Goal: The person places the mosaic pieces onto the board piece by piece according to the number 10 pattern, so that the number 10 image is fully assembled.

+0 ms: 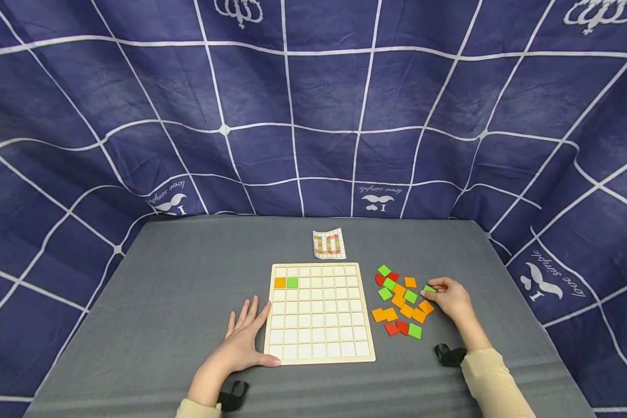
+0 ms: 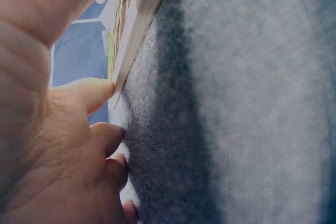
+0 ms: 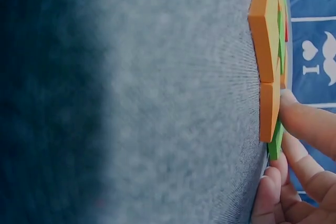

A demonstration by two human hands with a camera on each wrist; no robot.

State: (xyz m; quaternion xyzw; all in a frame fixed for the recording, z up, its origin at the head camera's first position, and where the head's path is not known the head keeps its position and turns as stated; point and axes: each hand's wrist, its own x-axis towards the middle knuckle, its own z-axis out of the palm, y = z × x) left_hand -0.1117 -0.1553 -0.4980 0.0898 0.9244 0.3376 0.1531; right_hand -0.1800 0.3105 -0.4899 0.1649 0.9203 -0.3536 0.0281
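Observation:
A light wooden grid board (image 1: 320,362) lies on the grey table, with an orange tile (image 1: 280,283) and a green tile (image 1: 292,282) side by side in its second row. My left hand (image 1: 240,342) rests at the board's left edge, fingers spread, the thumb by the near left corner. In the left wrist view the forefinger (image 2: 86,93) touches the board's side (image 2: 139,35). Right of the loose tiles, my right hand (image 1: 451,299) pinches another green tile (image 1: 428,288) between thumb and fingers. The right wrist view shows that green tile (image 3: 275,142) beside an orange one (image 3: 269,111).
Loose orange tiles (image 1: 390,314), green tiles (image 1: 415,331) and red pieces (image 1: 391,329) lie scattered right of the board, some overlapping. A small pattern card (image 1: 329,244) lies beyond the board. Blue checked cloth (image 1: 324,151) hangs around the table's back and sides.

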